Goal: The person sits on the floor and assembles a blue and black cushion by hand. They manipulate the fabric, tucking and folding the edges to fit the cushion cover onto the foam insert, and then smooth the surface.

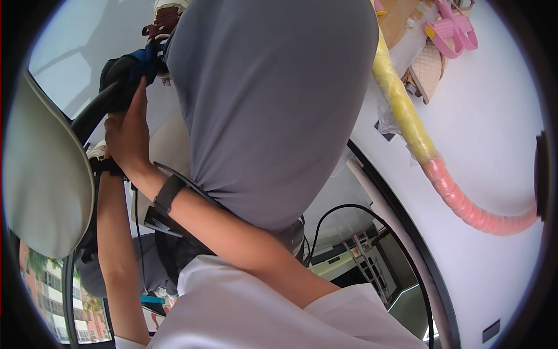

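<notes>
My right forearm crosses in front of my body, and my right hand (pixel 128 136) is at the upper left with a dark band round its wrist. That hand is closed on a dark blue and black cloth (pixel 131 67) bunched round a thick black curved bar (pixel 96 113). One digit lies straight up along the cloth; the other fingers are mostly hidden. Just below it is my left hand (pixel 102 152), with a black strap at the wrist. Its fingers are largely covered, so its grip does not show.
My grey-trousered leg (pixel 273 99) fills the middle. A pale rounded panel (pixel 46 168) stands left, above a window (pixel 52 291). To the right curves a rail (pixel 404 110) wrapped in yellow and pink. Pink sandals (pixel 456 32) lie beyond; a ladder (pixel 369 264) shows lower right.
</notes>
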The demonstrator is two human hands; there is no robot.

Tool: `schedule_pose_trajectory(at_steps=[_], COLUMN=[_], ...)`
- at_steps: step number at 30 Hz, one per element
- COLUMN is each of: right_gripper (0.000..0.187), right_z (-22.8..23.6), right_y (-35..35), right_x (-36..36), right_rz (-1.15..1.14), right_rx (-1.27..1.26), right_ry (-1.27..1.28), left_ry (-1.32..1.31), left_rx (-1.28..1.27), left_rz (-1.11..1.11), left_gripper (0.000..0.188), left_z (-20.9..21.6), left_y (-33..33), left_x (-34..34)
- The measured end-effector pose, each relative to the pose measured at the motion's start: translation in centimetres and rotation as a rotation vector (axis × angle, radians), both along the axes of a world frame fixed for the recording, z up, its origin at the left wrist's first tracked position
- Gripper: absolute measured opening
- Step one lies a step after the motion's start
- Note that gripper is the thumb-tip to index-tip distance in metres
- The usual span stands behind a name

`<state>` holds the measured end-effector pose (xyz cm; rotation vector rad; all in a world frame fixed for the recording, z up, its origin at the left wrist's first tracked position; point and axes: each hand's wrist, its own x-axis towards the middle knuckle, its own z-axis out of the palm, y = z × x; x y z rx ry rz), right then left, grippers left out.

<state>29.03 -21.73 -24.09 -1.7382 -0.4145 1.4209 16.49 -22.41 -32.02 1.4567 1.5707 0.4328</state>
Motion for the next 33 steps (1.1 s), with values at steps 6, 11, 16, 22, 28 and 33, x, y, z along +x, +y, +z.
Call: schedule_pose_trajectory(at_steps=[6,11,16,22,28,33], right_gripper=[0.086,0.092,0.091,0.083,0.063,0.056], right_z=[-0.2,-0.5,1.7,3.7,1.9,2.0], right_y=[-0.7,-1.8,-2.7,-5.3,-7.9,-8.2], right_x=[0.2,-0.2,0.6,-0.6,-0.4,3.3], right_rz=[0.053,0.208,0.228,0.276,0.426,0.471], right_rx=[-0.026,0.136,0.352,0.331,0.336,0.294], right_ry=[-0.05,-0.25,-0.318,-0.45,-0.507,-0.59], left_ry=[-0.031,-0.076,-0.154,-0.231,-0.291,-0.379], left_rx=[0.046,0.109,0.176,0.215,0.217,0.222], left_rz=[-0.037,-0.071,-0.112,-0.131,-0.091,-0.103], left_gripper=[0.037,0.038,0.038,0.038,0.039,0.039], left_z=[-1.2,-3.0,-6.7,-14.2,-18.6,-20.0], left_y=[0.3,0.6,2.0,6.3,10.8,13.3], left_x=[-0.9,-2.1,-3.5,-7.2,-10.6,-6.7])
